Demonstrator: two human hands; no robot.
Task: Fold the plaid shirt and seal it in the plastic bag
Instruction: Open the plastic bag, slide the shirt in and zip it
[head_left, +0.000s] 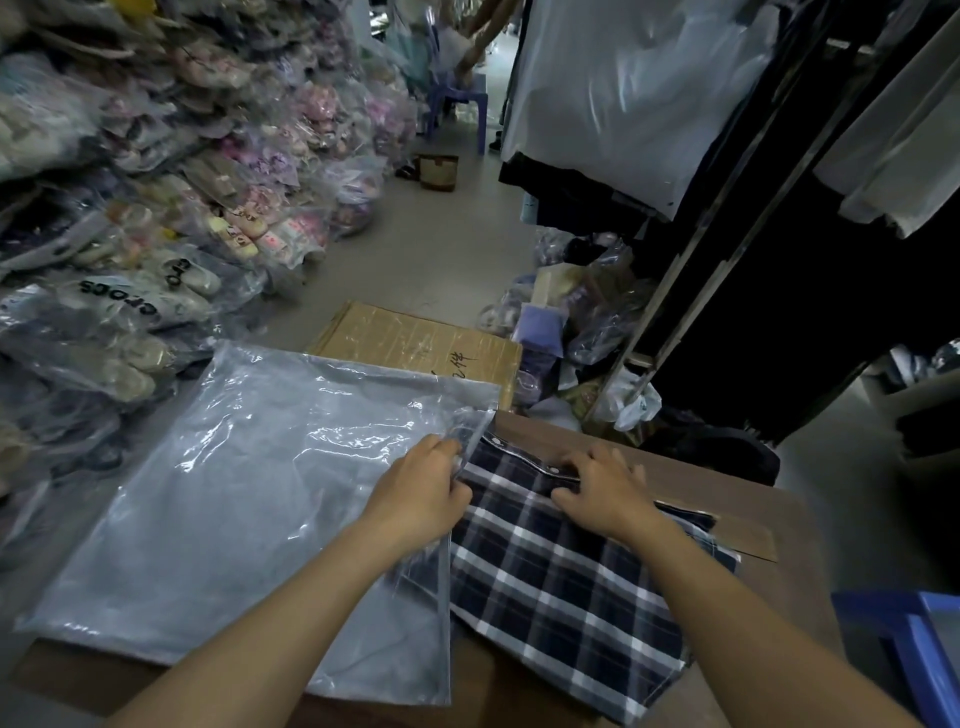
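A folded navy-and-white plaid shirt (566, 587) lies on the brown table (753, 499), its snap-button edge at the far side. To its left a large clear plastic bag (249, 499) lies flat, its open right edge overlapping the shirt's left side. My left hand (423, 488) pinches the bag's open edge near the shirt's upper left corner. My right hand (605, 486) presses on the shirt's far edge, fingers curled over the fabric.
A taped cardboard box (415, 340) stands beyond the bag. Piles of bagged shoes (156, 234) line the left. Hanging garments and a metal rack (727, 208) fill the right, with bagged goods below. A blue stool (909, 634) is at the lower right.
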